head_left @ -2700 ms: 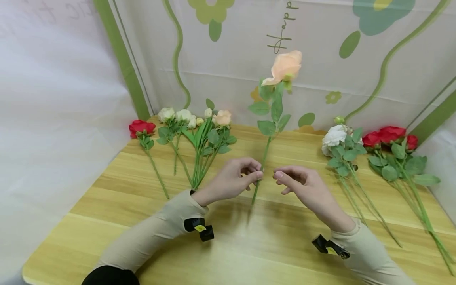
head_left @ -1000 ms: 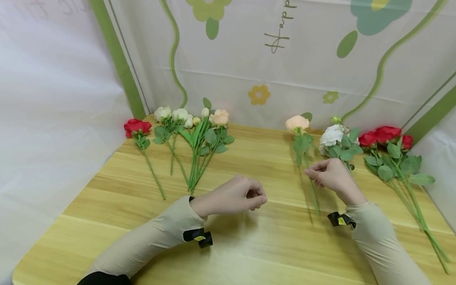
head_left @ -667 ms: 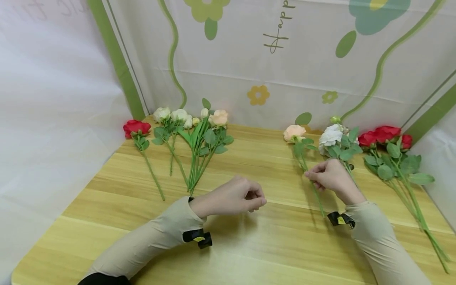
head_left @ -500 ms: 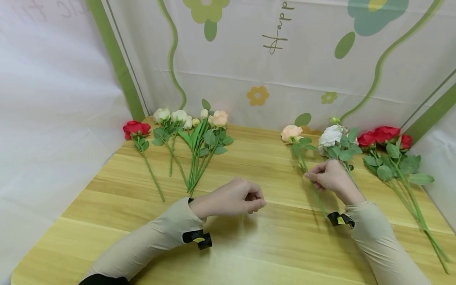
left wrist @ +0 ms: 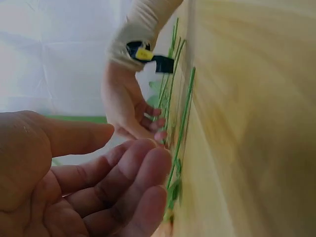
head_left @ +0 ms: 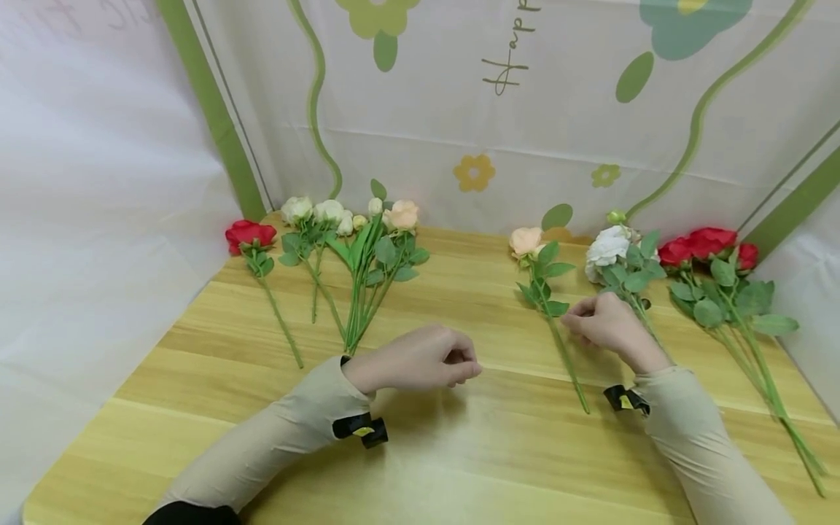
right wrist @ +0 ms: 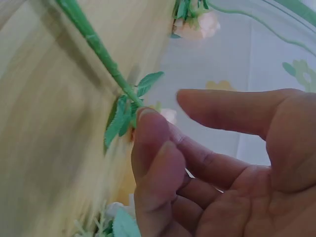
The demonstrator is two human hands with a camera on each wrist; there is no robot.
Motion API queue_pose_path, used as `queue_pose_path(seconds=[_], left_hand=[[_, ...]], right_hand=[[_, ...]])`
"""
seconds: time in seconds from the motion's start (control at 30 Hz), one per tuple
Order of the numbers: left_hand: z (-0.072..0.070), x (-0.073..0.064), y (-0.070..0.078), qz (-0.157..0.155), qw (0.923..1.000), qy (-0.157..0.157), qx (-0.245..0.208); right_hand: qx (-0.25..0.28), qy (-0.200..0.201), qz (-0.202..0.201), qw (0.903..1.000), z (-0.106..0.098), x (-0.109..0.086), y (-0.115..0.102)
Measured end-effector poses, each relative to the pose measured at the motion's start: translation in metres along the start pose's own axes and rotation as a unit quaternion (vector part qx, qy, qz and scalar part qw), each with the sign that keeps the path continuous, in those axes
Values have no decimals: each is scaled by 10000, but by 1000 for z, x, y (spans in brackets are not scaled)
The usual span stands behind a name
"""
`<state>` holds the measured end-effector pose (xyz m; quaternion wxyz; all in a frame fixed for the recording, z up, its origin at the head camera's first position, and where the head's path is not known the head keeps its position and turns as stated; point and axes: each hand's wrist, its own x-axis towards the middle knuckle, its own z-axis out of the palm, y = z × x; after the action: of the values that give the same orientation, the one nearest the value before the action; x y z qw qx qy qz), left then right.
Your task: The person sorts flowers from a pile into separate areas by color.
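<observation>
A peach rose point(head_left: 541, 289) with green leaves lies on the wooden table, right of centre, its head toward the back. Just right of its stem is my right hand point(head_left: 607, 324), fingers bent. In the right wrist view the thumb point(right wrist: 222, 109) stands apart from the fingers, and the rose stem point(right wrist: 101, 52) runs up to an index fingertip; whether they touch I cannot tell. My left hand point(head_left: 420, 357) hovers over the middle of the table, fingers loosely curled around nothing. Its thumb and fingers are apart in the left wrist view.
White roses point(head_left: 609, 246) and red roses point(head_left: 709, 243) lie to the right on the table point(head_left: 459, 467). At the left are a red rose point(head_left: 250, 233), cream flowers point(head_left: 330, 212) and another peach rose point(head_left: 403, 214). A printed curtain point(head_left: 420, 138) hangs behind.
The peach rose was upright in my left hand, then passed to my right hand, which laid it on the table at the right and let go. The left hand has come down empty.
</observation>
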<state>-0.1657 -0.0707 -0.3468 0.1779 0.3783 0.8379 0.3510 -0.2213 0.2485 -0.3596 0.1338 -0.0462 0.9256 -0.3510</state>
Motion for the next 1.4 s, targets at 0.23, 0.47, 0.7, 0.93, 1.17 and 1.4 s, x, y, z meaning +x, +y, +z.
queue_pose_path(seconds=[0.23, 0.47, 0.7, 0.93, 1.17, 1.4], left_hand=[[-35, -5, -23, -1080, 9879, 368, 1055], [-85, -18, -59, -2329, 9617, 750, 1237], [-98, -22, -77, -2965, 9447, 600, 1268], [-93, -19, -83, -3043, 9425, 494, 1288], [-87, -16, -94, -2986, 9436, 610, 1293], [-84, -12, -97, -3020, 9400, 727, 1412]], right_hand=[[149, 15, -186, 9997, -1, -10, -14], [22, -31, -413, 9991, -3, -19, -28], [-188, -98, -704, 9973, -1, -23, -35], [-322, -24, -824, 9961, 2, -28, -41], [-202, -128, -854, 9961, 3, -30, -43], [-215, -194, -829, 9961, 4, -31, -44]])
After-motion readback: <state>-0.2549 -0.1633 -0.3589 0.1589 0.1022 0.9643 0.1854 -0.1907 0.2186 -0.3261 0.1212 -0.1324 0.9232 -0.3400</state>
